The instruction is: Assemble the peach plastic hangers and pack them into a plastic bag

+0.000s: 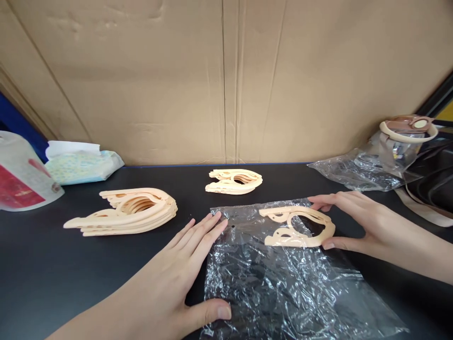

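A single cream-coloured folding clothes hanger (323,229), folded up, lies flat at the upper right part of a clear plastic bag (269,283). I cannot tell whether it is inside the bag or on top; its rounded end reaches the bag's right edge. My right hand (371,226) spans that rounded end, thumb against the near side and curled fingers at the far side, by the bag's corner. My left hand (184,264) rests flat along the bag's left edge, fingers stretched out and thumb spread on the film.
A stack of folded hangers (141,219) lies on the black table at left, and a smaller stack (235,182) at the back middle. Behind stands a cardboard wall (159,85). A tissue pack (83,165) and white-and-red container (24,174) are left; a strapped bottle (401,146) and crumpled film (350,165) right.
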Motion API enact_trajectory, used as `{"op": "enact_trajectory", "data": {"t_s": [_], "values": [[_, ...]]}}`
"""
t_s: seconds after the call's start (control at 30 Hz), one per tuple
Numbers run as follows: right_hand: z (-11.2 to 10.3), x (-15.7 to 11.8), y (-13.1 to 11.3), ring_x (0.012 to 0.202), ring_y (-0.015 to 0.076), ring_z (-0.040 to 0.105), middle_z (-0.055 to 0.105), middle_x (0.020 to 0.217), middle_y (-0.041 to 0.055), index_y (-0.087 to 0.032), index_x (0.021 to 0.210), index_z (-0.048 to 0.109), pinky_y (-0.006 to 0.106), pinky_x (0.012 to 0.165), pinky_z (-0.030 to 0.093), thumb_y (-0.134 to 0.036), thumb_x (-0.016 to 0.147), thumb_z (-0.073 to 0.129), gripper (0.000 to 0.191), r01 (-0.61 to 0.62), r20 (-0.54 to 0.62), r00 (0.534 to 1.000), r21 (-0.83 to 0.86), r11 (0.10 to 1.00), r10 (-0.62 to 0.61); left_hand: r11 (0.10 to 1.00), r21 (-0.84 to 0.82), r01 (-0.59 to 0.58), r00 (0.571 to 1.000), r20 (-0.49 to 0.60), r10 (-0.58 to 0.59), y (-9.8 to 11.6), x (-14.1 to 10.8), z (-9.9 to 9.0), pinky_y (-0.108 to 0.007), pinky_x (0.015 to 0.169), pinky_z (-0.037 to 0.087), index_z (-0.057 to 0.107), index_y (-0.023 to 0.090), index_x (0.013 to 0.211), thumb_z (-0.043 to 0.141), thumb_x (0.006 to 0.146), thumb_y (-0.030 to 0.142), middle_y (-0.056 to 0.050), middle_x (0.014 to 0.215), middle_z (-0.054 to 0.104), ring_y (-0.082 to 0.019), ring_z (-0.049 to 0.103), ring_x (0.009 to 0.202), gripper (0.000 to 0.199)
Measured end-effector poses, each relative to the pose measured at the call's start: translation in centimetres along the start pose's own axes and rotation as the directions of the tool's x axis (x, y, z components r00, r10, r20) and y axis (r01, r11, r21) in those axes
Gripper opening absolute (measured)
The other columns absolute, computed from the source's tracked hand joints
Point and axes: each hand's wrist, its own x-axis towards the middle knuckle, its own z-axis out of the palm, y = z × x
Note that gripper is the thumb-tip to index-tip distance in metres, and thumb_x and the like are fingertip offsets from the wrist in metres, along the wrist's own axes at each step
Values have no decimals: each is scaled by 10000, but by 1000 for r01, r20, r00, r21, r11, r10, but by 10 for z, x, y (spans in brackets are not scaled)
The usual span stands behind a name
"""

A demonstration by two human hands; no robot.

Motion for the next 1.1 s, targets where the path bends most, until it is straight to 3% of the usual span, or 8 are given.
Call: {"op": "enact_trajectory", "data": {"t_s": [0.1, 0.23, 0.4, 0.53, 0.7, 1.0, 1.1], "values": [[-1, 4, -10, 1062, 315, 612, 666, 1179, 73, -269, 1208, 571, 469, 875, 502, -528, 784, 670, 506, 56, -85, 995, -27, 998, -58, 1000, 18, 8, 1000, 28, -8, 1, 1, -1, -574, 1086, 343, 65, 304, 1529, 534, 836, 644, -63, 1581, 219, -345, 301, 1399, 903], [3, 12, -20, 1053, 281, 613, 677, 1139, 58, -264, 1206, 572, 431, 866, 509, -481, 843, 618, 426, 96, -55, 994, -20, 995, -97, 999, 37, 13, 999, 45, -15, 2, 4, -2, -568, 1096, 328, 15, 292, 1531, 506, 840, 663, -67, 1584, 212, -334, 308, 1401, 925], [9, 12, -10, 1029, 283, 627, 672, 1126, 62, -281, 1376, 433, 434, 837, 526, -534, 792, 656, 675, 35, -13, 999, -20, 999, -35, 998, 45, 41, 997, 57, -43, 2, 4, 1, -565, 1100, 331, 70, 251, 1535, 477, 822, 713, -99, 1591, 186, -337, 250, 1425, 942], [9, 8, -3, 1043, 293, 630, 680, 1128, 41, -327, 1384, 430, 446, 838, 531, -526, 775, 669, 684, -19, 44, 999, 5, 1000, 19, 990, 66, 125, 991, -45, -123, 2, 4, 12, -625, 1096, 296, 193, 196, 1520, 495, 693, 830, -159, 1577, 220, -386, 216, 1430, 1084], [10, 15, -12, 1091, 296, 601, 682, 1131, 37, -320, 1338, 474, 476, 906, 491, -502, 834, 612, 554, 32, 9, 999, -15, 999, -32, 991, 34, 126, 976, -182, -117, 3, 4, 22, -559, 1138, 268, 225, 232, 1508, 504, 677, 838, -141, 1552, 313, -352, 282, 1419, 1065], [22, 36, -21, 986, 275, 618, 696, 1044, 42, -280, 1360, 431, 445, 848, 487, -571, 802, 635, 662, 48, 24, 999, 31, 998, -49, 989, 55, 140, 975, -181, -128, 2, 5, 24, -554, 1152, 253, 134, 209, 1525, 508, 636, 865, -139, 1555, 306, -359, 276, 1420, 1167], [28, 40, -29, 979, 284, 626, 711, 1030, 46, -268, 1195, 561, 453, 845, 485, -589, 809, 613, 506, -1, -60, 998, 78, 997, 6, 984, 47, 174, 970, -182, -163, 5, 5, 24, -586, 1128, 287, 111, 240, 1527, 501, 618, 880, -122, 1562, 297, -378, 273, 1416, 1178]]}}
